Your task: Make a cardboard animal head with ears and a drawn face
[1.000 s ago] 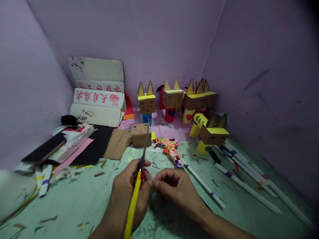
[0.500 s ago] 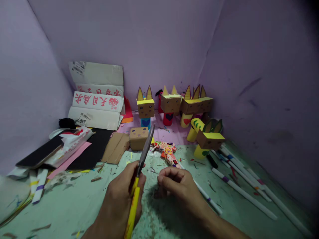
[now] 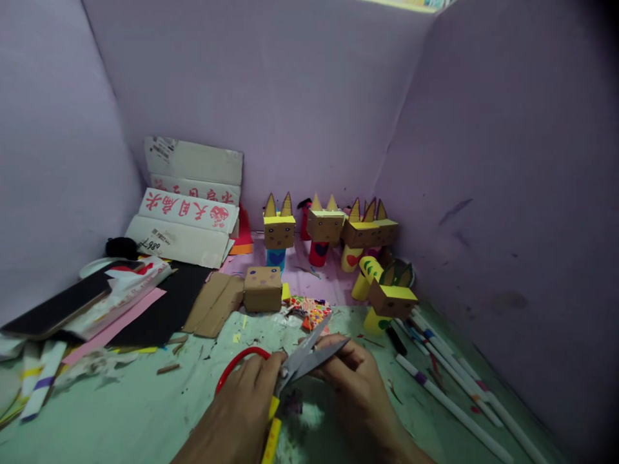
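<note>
- Closed in on three sides by pale purple walls
- Smudged darkly on the right-hand wall
- Spread below with a green counter
- Lit dimly, darker toward the right

A creased white carton sits by the purple wall — black paper and a pink sheet lie in front — white sticks lie along the right
</note>
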The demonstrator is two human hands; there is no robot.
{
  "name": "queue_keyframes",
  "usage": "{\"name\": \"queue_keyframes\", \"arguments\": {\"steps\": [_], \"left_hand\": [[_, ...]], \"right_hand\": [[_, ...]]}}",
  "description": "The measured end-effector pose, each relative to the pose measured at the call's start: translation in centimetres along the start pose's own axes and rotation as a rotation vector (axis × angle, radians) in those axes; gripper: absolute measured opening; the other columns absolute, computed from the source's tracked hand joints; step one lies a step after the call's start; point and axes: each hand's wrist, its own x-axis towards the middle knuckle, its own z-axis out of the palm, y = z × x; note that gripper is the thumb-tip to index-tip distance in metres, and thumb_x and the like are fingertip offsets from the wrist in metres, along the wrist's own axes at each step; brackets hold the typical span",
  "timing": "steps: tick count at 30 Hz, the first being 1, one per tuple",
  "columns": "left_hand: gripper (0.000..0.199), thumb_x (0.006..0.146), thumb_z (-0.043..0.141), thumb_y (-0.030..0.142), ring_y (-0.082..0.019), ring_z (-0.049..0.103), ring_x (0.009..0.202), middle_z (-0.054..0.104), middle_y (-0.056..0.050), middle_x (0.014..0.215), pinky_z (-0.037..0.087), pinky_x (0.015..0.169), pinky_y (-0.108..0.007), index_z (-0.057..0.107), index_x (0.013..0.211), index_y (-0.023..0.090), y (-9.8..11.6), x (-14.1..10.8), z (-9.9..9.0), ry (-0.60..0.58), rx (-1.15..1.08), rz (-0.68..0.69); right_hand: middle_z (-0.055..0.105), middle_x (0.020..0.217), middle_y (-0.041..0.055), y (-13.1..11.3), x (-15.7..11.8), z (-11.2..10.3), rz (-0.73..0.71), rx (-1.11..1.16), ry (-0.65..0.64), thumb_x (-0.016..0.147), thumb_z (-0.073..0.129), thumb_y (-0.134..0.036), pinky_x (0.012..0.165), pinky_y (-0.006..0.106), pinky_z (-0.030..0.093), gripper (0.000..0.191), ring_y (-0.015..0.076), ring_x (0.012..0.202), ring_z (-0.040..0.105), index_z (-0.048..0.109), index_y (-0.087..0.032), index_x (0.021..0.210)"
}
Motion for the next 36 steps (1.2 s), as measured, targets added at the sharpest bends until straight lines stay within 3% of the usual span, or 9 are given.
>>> {"name": "queue_keyframes", "arguments": {"steps": [15,23,29,36], "left_hand": [[0.055,0.074,0.040,0.009,-0.027,0.061,0.099,0.064,-0.012,0.109,0.049,0.083,-0.036,0.051,0.127,0.019,-1.6,0.2,1.8,-0.004,0.046,-0.016],[0.052,0.074,0.039,0.010,-0.023,0.064,0.090,0.066,-0.007,0.098,0.049,0.075,-0.029,0.054,0.121,0.025,-1.6,0.5,1.3,-0.044,0.065,-0.015],[0.050,0.074,0.038,0.012,-0.026,0.064,0.090,0.064,-0.011,0.099,0.050,0.071,-0.031,0.053,0.121,0.020,-1.6,0.5,1.0,-0.050,0.047,0.015],[0.051,0.072,0.042,0.013,-0.025,0.065,0.088,0.066,-0.009,0.096,0.049,0.073,-0.031,0.053,0.120,0.023,-1.2,0.4,0.8,-0.023,0.009,0.001]], "right_hand": [[0.065,0.060,0.0033,-0.6,-0.1,0.3,-0.016,-0.123,-0.062,0.059,0.077,-0.027,0.063,0.029,0.042,0.013,0.0178,0.063,0.057,0.069,-0.016,0.058],[0.065,0.059,0.0037,-0.7,-0.2,0.4,-0.034,-0.124,-0.045,0.058,0.077,-0.027,0.063,0.030,0.044,0.012,0.0196,0.064,0.059,0.070,-0.017,0.057],[0.065,0.058,0.0026,-0.7,-0.1,0.3,-0.030,-0.143,-0.068,0.059,0.076,-0.024,0.062,0.028,0.043,0.008,0.0175,0.061,0.058,0.072,-0.017,0.059],[0.066,0.059,0.0030,-0.5,0.0,0.3,-0.023,-0.136,-0.076,0.059,0.076,-0.025,0.063,0.029,0.042,0.009,0.0180,0.063,0.058,0.074,-0.017,0.063]]}}
